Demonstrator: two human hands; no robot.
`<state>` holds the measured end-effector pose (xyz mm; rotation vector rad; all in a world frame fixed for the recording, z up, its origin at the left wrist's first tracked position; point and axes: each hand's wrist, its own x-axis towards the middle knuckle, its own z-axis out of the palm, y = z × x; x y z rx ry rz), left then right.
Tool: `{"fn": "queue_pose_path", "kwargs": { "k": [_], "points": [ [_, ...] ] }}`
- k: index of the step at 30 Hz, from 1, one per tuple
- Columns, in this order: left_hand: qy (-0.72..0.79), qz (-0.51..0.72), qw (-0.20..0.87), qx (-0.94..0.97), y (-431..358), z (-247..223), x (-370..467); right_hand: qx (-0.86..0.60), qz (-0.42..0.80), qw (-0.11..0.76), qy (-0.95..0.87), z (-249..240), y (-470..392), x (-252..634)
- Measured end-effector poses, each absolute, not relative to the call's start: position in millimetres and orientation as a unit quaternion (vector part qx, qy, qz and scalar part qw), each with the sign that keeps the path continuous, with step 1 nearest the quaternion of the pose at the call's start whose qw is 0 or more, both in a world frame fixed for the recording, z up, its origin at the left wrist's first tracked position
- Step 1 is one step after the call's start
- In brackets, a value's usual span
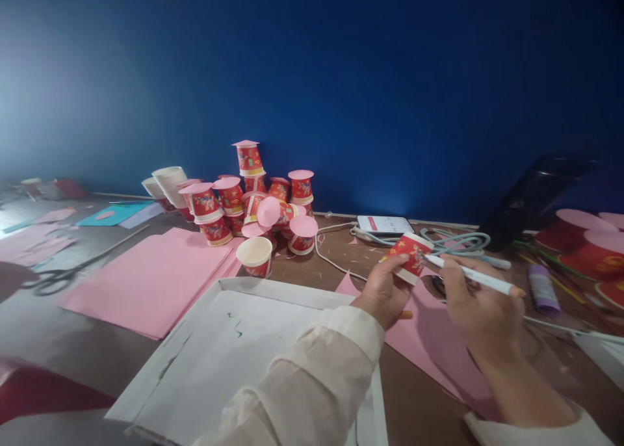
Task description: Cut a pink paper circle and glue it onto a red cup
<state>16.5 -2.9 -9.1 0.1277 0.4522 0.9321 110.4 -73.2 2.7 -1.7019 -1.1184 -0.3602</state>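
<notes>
Where a deep blue wall (341, 75) meets the back edge of a brown wooden tabletop (419, 400), the holdings are as follows. Left hand (383, 293), cream sleeve: fingers curled closed around a small red patterned paper cup with a white rim (409, 256), held tilted above the tabletop, right of centre. Right hand (480, 303): fingers closed on a slim white pen (475, 277), its tip touching the side of that cup. Beneath both hands: a cut sheet of pink paper (429, 348). Near edge, centre: a shallow white cardboard tray (234, 361) bearing small dark marks. Left of the tray: a stack of pink paper sheets (151, 280), with grey scissors (53, 278) just beside it. Against the wall, centre: a heap of red paper cups capped with pink paper discs (253, 199), one open cup (255, 256) standing in front, plain white cups (168, 181) on their sides at the heap's left. Behind the hands: a white phone (385, 224) lying flat, white and grey cables (453, 241) coiled alongside. Right side: a purple glue stick (542, 288), thin green and yellow sticks (550, 261), larger red cups with pink tops (585, 248), and a dark object (531, 199), too blurred to identify. Far left: teal and pink paper scraps (112, 214).
</notes>
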Motion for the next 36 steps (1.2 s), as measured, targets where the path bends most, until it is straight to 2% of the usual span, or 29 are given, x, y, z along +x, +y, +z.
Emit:
{"fn": "queue_pose_path", "kwargs": {
  "k": [10,24,32,34,36],
  "points": [
    [0.198,0.445,0.872,0.056,-3,-10,17,-0.708,-0.160,0.505,-0.468,3,-72,110],
    [0.206,0.443,0.870,0.064,-1,-12,17,-0.697,-0.102,0.533,-0.469,-5,-70,113],
    [0.212,0.464,0.859,0.028,1,-11,17,-0.625,-0.123,0.627,-0.448,10,-76,102],
    [0.204,0.476,0.855,0.021,1,-10,17,-0.623,-0.087,0.650,-0.427,8,-73,103],
    [0.172,0.480,0.860,0.031,0,-7,16,-0.630,0.005,0.673,-0.388,1,-68,106]
  ]
}}
